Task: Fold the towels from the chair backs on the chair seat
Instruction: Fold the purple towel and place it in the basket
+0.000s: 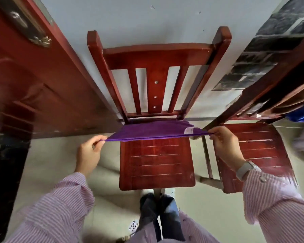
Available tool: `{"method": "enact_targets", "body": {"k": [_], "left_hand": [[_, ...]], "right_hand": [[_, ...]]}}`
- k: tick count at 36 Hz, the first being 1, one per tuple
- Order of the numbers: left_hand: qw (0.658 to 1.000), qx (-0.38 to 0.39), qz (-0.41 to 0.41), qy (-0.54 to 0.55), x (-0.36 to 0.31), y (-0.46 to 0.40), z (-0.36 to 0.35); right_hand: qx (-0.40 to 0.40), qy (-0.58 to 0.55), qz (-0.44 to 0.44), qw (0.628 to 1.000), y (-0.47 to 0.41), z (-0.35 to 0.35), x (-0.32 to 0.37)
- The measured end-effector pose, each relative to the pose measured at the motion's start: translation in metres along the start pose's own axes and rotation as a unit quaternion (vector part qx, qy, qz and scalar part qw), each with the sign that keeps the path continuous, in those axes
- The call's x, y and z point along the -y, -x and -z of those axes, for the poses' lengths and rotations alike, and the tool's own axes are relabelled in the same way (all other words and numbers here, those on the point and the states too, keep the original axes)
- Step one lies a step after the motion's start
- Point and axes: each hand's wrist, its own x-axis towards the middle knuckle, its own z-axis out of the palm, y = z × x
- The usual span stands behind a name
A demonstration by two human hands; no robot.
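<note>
Head view: both hands' fingers [213, 132] are pinching the purple cloth towel [153, 131] taut over the red wooden chair seat [156, 163], mid-fold; lowering flat seems next

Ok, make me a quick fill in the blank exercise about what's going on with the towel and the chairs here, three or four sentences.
1. The towel stretched between the two hands is ____ in colour.
2. The white label on the towel sits nearest the ____ hand.
3. The left hand pinches the towel's corner beyond the ____ edge of the chair seat.
4. A watch is worn on the ____ wrist.

Missing words: purple; right; left; right
</note>
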Motion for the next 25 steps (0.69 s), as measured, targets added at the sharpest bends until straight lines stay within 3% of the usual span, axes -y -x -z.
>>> {"method": "enact_targets", "body": {"k": [5, 15, 19, 25], "left_hand": [[0.989, 0.097, 0.045, -0.099, 0.064, 0.040, -0.028], [0.925, 0.282, 0.117, -0.226, 0.133, 0.104, -0.073], [0.913, 0.317, 0.137, -0.216, 0.149, 0.111, -0.082], [0.921, 0.306, 0.146, -0.189, 0.155, 0.096, -0.096]], "right_hand": [[0.080, 0.074, -0.037, 0.993, 0.049, -0.036, -0.059], [0.231, 0.158, -0.144, 0.949, 0.129, -0.093, -0.148], [0.286, 0.179, -0.180, 0.924, 0.143, -0.104, -0.165], [0.280, 0.173, -0.197, 0.923, 0.133, -0.112, -0.171]]}}
